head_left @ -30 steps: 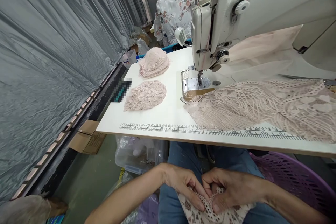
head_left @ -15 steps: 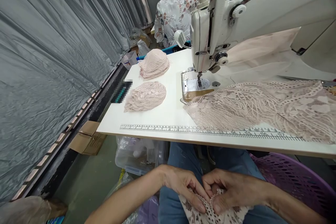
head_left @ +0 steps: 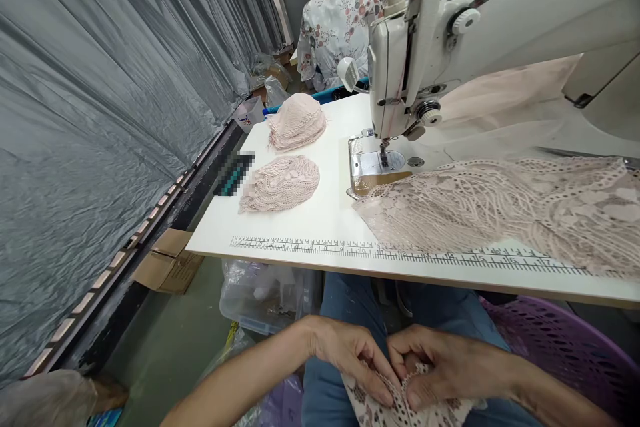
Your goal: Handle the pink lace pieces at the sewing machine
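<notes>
My left hand (head_left: 350,355) and my right hand (head_left: 445,363) meet over my lap, below the table edge. Both pinch the same pink lace piece (head_left: 400,407), fingertips pressed together on its edge. On the white table (head_left: 280,223) lies a long strip of pink lace (head_left: 500,207) that reaches the needle plate of the white sewing machine (head_left: 425,47). Two piles of small lace pieces sit to the left, one near (head_left: 279,183) and one farther back (head_left: 297,121).
A ruler strip (head_left: 380,252) runs along the table's front edge. A purple plastic basket (head_left: 565,347) stands at my right knee. Under the table are a clear plastic bin (head_left: 260,293) and a cardboard box (head_left: 167,260). Grey sheeting (head_left: 100,113) covers the left. Another person (head_left: 335,27) sits beyond.
The view has shifted slightly. My hands stay in my lap, working the lace edge with small finger movements.
</notes>
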The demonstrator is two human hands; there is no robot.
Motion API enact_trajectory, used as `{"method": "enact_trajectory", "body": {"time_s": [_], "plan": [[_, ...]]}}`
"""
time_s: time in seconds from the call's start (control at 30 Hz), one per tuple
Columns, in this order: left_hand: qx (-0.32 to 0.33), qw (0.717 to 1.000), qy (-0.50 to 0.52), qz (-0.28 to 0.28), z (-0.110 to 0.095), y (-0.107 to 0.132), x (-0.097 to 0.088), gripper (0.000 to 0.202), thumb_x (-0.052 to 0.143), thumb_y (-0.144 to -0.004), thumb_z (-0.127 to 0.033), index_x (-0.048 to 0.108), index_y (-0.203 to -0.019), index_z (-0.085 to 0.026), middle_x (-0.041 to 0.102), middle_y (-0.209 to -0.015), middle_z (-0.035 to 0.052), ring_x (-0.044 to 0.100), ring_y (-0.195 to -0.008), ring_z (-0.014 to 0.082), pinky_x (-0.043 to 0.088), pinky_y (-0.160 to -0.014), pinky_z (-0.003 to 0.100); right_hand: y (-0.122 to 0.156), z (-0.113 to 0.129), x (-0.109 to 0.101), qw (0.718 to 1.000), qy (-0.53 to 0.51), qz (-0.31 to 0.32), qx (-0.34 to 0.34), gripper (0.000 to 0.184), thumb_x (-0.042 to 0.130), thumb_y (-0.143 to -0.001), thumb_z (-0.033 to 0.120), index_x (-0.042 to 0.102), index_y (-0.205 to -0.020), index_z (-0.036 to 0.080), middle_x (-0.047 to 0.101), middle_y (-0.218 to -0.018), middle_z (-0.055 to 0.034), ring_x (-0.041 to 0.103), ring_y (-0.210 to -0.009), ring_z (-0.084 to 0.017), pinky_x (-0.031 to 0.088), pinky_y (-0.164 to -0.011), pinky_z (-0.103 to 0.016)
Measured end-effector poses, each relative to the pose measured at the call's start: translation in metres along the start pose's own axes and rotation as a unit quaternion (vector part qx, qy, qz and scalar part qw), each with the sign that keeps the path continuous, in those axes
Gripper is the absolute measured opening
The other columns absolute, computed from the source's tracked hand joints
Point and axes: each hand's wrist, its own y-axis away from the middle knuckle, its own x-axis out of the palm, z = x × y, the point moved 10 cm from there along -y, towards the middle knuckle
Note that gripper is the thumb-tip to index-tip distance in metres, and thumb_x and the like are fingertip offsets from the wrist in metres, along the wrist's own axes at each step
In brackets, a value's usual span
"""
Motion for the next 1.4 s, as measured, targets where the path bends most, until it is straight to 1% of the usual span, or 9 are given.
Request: {"method": "enact_trajectory", "body": {"time_s": [0.2,0.3,0.47,0.83,1.07,1.13,1.27,1.33,1.4], "plan": [[-0.005,0.999,0.033,-0.006,-0.001,0.000,0.002,0.040,0.084,-0.063,-0.037,0.075,-0.090,-0.010,0.069,-0.079,-0.0042,0.068,-0.078,0.0123,0.049,-0.088,0.021,0.002,-0.005,0.001,1.000,-0.004,-0.007,0.007,0.053,0.075,-0.064,0.067,0.055,-0.074,0.019,0.047,-0.066,0.0048,0.040,-0.059,-0.010,0.026,-0.049,-0.019],[-0.010,0.999,0.044,-0.012,0.000,0.000,0.002,0.045,0.085,-0.058,-0.043,0.075,-0.087,-0.010,0.069,-0.079,-0.0040,0.068,-0.074,0.0115,0.049,-0.086,0.019,0.003,-0.003,0.001,1.000,-0.003,-0.008,0.007,0.051,0.074,-0.065,0.065,0.054,-0.074,0.019,0.045,-0.065,0.0051,0.038,-0.059,-0.010,0.025,-0.048,-0.019],[-0.019,0.999,0.048,-0.015,-0.001,0.000,0.003,0.057,0.087,-0.047,-0.053,0.075,-0.084,-0.012,0.068,-0.079,-0.0045,0.066,-0.070,0.0096,0.049,-0.086,0.019,0.004,0.000,-0.002,1.000,0.005,-0.018,0.006,0.039,0.075,-0.070,0.052,0.054,-0.074,0.019,0.044,-0.065,0.0060,0.037,-0.060,-0.010,0.024,-0.051,-0.020],[-0.014,0.998,0.056,-0.026,0.002,-0.001,0.000,0.047,0.087,-0.053,-0.046,0.075,-0.082,-0.011,0.068,-0.077,-0.0036,0.065,-0.069,0.0094,0.049,-0.083,0.018,0.003,0.002,-0.002,0.999,0.014,-0.025,0.014,0.031,0.073,-0.072,0.046,0.055,-0.075,0.020,0.044,-0.064,0.0067,0.037,-0.059,-0.010,0.024,-0.050,-0.020],[-0.022,0.998,0.034,-0.041,-0.001,0.000,-0.002,0.045,0.086,-0.054,-0.047,0.075,-0.079,-0.011,0.067,-0.078,-0.0017,0.066,-0.070,0.0123,0.050,-0.085,0.024,0.002,0.000,-0.007,0.998,0.041,-0.027,0.033,0.040,0.072,-0.067,0.055,0.055,-0.077,0.020,0.046,-0.067,0.0053,0.041,-0.060,-0.011,0.028,-0.052,-0.020],[-0.036,0.997,0.015,-0.060,-0.003,0.001,-0.004,0.038,0.085,-0.059,-0.042,0.075,-0.078,-0.010,0.067,-0.078,-0.0010,0.066,-0.070,0.0131,0.052,-0.082,0.025,0.004,0.001,-0.008,0.997,0.064,-0.034,0.041,0.040,0.071,-0.066,0.055,0.056,-0.077,0.020,0.048,-0.070,0.0040,0.043,-0.063,-0.012,0.030,-0.054,-0.021],[-0.069,0.985,-0.046,-0.151,-0.011,0.011,-0.012,0.019,0.074,-0.072,-0.025,0.075,-0.082,-0.010,0.066,-0.073,-0.0010,0.062,-0.066,0.0120,0.053,-0.072,0.024,0.013,0.001,-0.014,0.981,0.156,-0.099,0.066,0.018,0.065,-0.074,0.037,0.057,-0.078,0.021,0.052,-0.080,0.0001,0.052,-0.078,-0.019,0.037,-0.067,-0.027],[-0.079,0.965,-0.089,-0.232,-0.020,0.025,-0.017,0.019,0.066,-0.077,-0.020,0.075,-0.090,-0.011,0.062,-0.069,-0.0022,0.057,-0.062,0.0106,0.052,-0.070,0.023,0.020,0.002,-0.021,0.958,0.222,-0.165,0.071,0.009,0.055,-0.084,0.032,0.057,-0.085,0.023,0.057,-0.083,-0.0023,0.056,-0.085,-0.023,0.038,-0.074,-0.032],[-0.076,0.932,-0.138,-0.326,-0.030,0.045,-0.022,0.025,0.056,-0.083,-0.019,0.074,-0.099,-0.013,0.061,-0.070,-0.0015,0.055,-0.067,0.0122,0.050,-0.075,0.027,0.028,0.011,-0.028,0.913,0.319,-0.247,0.055,0.014,0.045,-0.092,0.034,0.056,-0.092,0.026,0.063,-0.081,-0.0032,0.062,-0.078,-0.024,0.039,-0.067,-0.033]]}}
